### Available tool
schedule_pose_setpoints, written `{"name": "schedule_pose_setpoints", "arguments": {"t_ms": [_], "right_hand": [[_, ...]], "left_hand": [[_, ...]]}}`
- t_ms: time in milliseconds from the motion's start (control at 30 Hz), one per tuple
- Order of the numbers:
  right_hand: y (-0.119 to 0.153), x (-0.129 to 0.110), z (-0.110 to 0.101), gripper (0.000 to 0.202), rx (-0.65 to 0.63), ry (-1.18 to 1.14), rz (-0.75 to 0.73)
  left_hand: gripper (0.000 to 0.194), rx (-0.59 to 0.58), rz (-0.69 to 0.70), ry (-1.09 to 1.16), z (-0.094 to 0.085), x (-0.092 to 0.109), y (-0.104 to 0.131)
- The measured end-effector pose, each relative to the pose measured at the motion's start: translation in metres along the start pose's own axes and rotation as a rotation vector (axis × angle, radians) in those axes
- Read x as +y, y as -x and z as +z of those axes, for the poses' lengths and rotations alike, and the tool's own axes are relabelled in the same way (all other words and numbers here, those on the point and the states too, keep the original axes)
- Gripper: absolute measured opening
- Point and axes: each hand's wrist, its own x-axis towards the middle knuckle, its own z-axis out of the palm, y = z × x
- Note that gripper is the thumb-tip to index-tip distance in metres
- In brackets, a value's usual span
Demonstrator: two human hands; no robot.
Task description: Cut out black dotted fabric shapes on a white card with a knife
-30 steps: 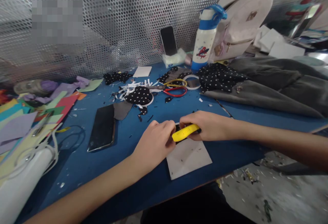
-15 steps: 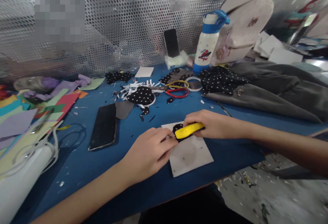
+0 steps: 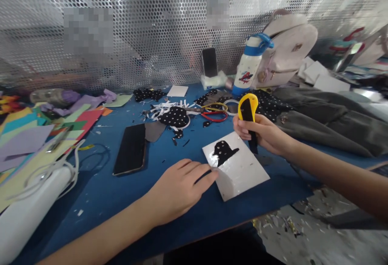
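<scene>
A white square card (image 3: 242, 172) lies on the blue table, turned at an angle. On its upper left part is a small black polka-dot cloth piece (image 3: 224, 152), with shiny spots at its left edge. My left hand (image 3: 182, 186) rests with fingers stretched out, its fingertips at the card's left edge beside the cloth. Above the card's right corner, my right hand (image 3: 266, 132) grips a yellow-and-black hand tool (image 3: 248, 105), held upright with its rounded yellow end up. It resembles a small stapler, but its exact kind is unclear.
Scissors (image 3: 214, 116), a polka-dot cloth circle (image 3: 174, 116) and white paper shreds lie behind the card. A black phone (image 3: 130, 149) and coloured papers (image 3: 27, 144) are at left. A bottle (image 3: 250, 65), backpack (image 3: 287, 47) and dark garment (image 3: 330, 119) stand or lie at back right.
My right hand has lifted the yellow tool off the cloth and moved right, turning it upright. The card has turned and shifted right, its cloth uncovered. My left fingers have straightened.
</scene>
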Motion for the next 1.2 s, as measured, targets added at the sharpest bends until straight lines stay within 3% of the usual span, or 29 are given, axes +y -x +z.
{"name": "schedule_pose_setpoints", "arguments": {"t_ms": [200,333,400,533,700,867,1033,1200], "right_hand": [[-0.016,0.005,0.006,0.014,-0.092,0.025,-0.007],[-0.026,0.002,0.014,0.019,-0.184,0.146,-0.009],[-0.033,-0.004,0.016,0.021,-0.213,0.241,-0.016],[-0.051,-0.013,0.011,0.022,-0.230,0.623,-0.083],[-0.083,-0.009,-0.008,0.022,-0.066,1.117,-0.187],[-0.148,-0.008,-0.032,0.041,0.188,1.454,-0.193],[-0.221,0.002,-0.055,0.046,0.204,1.622,-0.124],[-0.254,0.017,-0.068,0.054,0.230,1.676,-0.109]], "left_hand": [[0.043,0.034,-0.056,-0.027,0.000,-0.009,0.004],[0.077,0.022,-0.183,0.016,0.004,-0.020,0.004],[0.087,0.012,-0.235,0.050,0.007,-0.025,0.005],[0.085,-0.016,-0.283,0.120,0.011,-0.031,0.005],[0.085,-0.024,-0.298,0.180,0.013,-0.032,0.001],[0.083,-0.012,-0.307,0.230,0.016,-0.031,-0.004],[0.084,-0.003,-0.310,0.268,0.018,-0.032,-0.001],[0.087,-0.007,-0.318,0.297,0.018,-0.032,0.000]]}}
